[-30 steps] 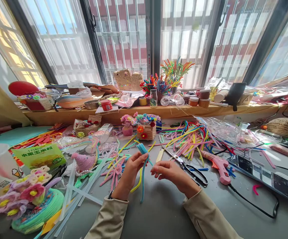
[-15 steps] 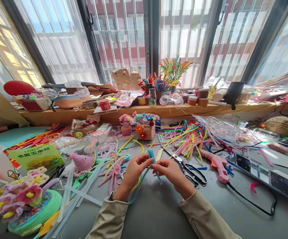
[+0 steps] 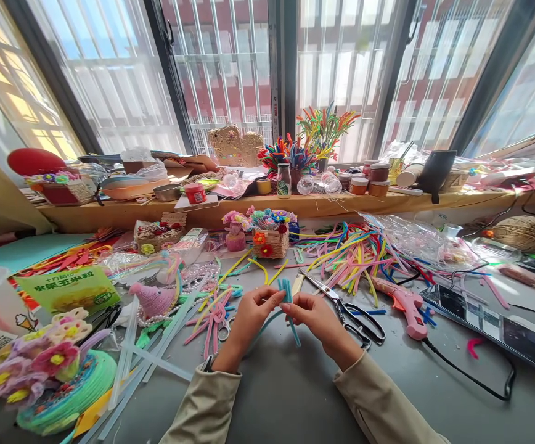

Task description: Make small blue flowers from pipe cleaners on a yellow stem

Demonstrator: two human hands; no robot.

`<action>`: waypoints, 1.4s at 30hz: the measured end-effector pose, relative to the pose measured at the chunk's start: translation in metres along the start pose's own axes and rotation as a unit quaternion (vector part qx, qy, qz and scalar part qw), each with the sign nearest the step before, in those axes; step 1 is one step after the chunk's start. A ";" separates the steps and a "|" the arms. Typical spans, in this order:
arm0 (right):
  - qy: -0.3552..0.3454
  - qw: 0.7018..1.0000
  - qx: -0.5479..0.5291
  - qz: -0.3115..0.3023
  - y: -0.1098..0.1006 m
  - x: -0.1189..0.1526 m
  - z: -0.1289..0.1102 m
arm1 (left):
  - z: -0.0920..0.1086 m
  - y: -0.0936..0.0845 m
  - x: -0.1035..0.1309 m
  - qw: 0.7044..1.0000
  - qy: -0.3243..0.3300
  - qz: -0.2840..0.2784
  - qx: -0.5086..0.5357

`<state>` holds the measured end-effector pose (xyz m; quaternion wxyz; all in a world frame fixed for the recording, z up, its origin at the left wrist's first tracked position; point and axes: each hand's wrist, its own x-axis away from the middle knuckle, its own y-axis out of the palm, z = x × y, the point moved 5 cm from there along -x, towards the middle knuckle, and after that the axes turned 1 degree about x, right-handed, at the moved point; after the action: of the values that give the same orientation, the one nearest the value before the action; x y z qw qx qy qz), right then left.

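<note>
Blue pipe cleaners (image 3: pixel 295 333), folded into a small upright bundle, are pinched between both hands above the grey table. My left hand (image 3: pixel 257 312) grips the bundle from the left, thumb and fingers pressed together. From the right, my right hand (image 3: pixel 317 317) holds it with a closed pinch. One blue strand trails down behind my left hand, and short ends hang below the fingertips. Black-handled scissors (image 3: pixel 364 324) lie open just right of my right hand. A pink pipe-cleaner shape (image 3: pixel 216 316) rests left of my left hand.
A pink glue gun (image 3: pixel 410 311) and a phone (image 3: pixel 494 324) lie to the right. Loose pipe cleaners (image 3: pixel 351 253) are heaped behind the scissors. Translucent glue sticks (image 3: pixel 156 362) and felt flowers (image 3: pixel 55 361) are at the left. A flower basket (image 3: pixel 271 242) stands behind my hands.
The blue strand has swung in, with its long end now less visible by my left wrist. The bundle's top looks more spread, and more ends hang below the fingertips.
</note>
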<state>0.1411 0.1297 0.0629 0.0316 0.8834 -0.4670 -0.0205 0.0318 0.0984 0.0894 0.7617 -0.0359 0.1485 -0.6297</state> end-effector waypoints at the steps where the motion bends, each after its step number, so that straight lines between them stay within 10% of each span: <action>1: -0.001 1.000 -0.004 0.006 -0.001 0.000 0.000 | -0.001 -0.001 0.000 1.000 0.008 0.011 -0.011; 12: -0.046 0.996 -0.041 0.058 -0.008 -0.002 -0.004 | -0.013 -0.002 -0.002 0.993 -0.072 -0.001 0.088; 25: -0.077 0.985 -0.116 0.102 -0.016 -0.002 -0.002 | -0.016 0.016 0.006 0.952 -0.174 -0.151 0.203; 32: -0.028 0.992 -0.108 0.059 -0.016 -0.003 -0.001 | -0.017 0.013 0.004 0.968 -0.168 -0.113 0.148; 42: -0.048 0.992 -0.086 0.072 -0.008 -0.004 0.005 | -0.020 0.024 0.012 0.953 -0.187 -0.213 0.107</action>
<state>0.1449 0.1373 0.0578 0.0865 0.8393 -0.5272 -0.1007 0.0514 0.0941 0.0620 0.6231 -0.1019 -0.0758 -0.7718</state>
